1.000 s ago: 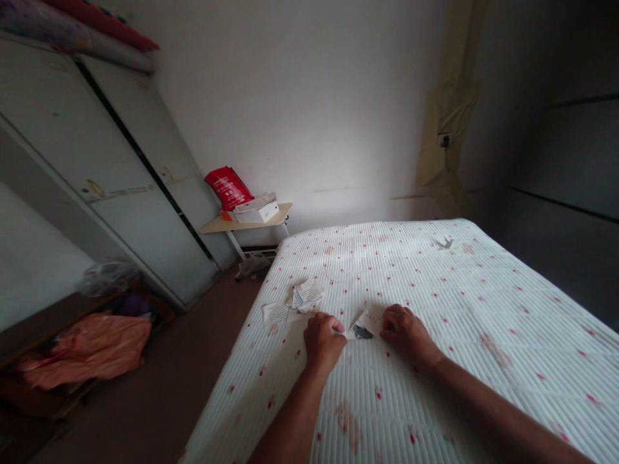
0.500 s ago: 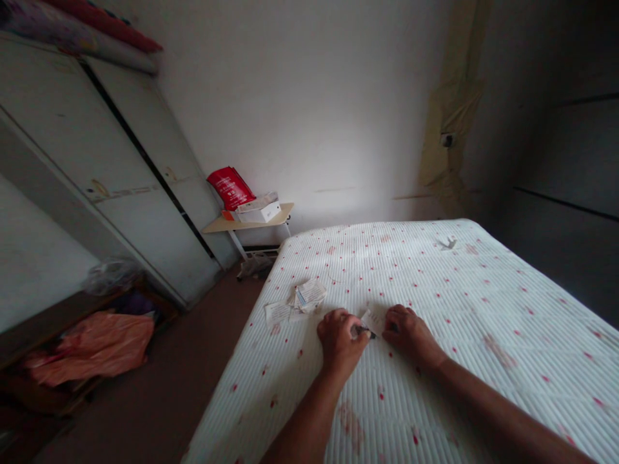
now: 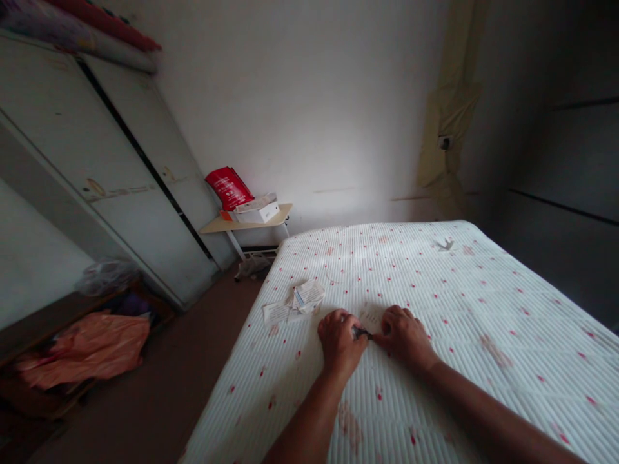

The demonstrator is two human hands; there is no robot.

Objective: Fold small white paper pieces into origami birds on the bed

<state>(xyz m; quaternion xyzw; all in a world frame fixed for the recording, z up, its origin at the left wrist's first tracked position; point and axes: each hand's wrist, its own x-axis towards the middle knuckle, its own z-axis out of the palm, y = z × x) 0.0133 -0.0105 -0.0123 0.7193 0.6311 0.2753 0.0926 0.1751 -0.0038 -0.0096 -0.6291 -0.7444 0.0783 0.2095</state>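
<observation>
Over the mattress (image 3: 338, 380), my left hand (image 3: 338, 338) is closed around a small dark object (image 3: 360, 332). A thin end of it sticks out to the right; its kind cannot be made out. Beside it, my right hand (image 3: 403, 332) has curled fingers, with the thumb at the dark object's tip. What its fingers hold, if anything, is hidden. A small piece of printed paper (image 3: 370, 316) shows between the two hands, partly behind the right fingers. Left of my left hand lies a loose pile of printed paper pieces (image 3: 308, 296).
A crumpled white scrap (image 3: 445, 244) lies at the mattress's far right. Beyond the far left corner, a small table (image 3: 217, 224) bears a red bag (image 3: 229, 187) and a white box (image 3: 264, 211). A wardrobe (image 3: 126, 174) and an orange plastic bag (image 3: 91, 348) are at left.
My right hand has moved slightly left, closer to my left hand, its thumb now at the dark object's tip. The paper piece between them looks flatter. The view has shifted a little.
</observation>
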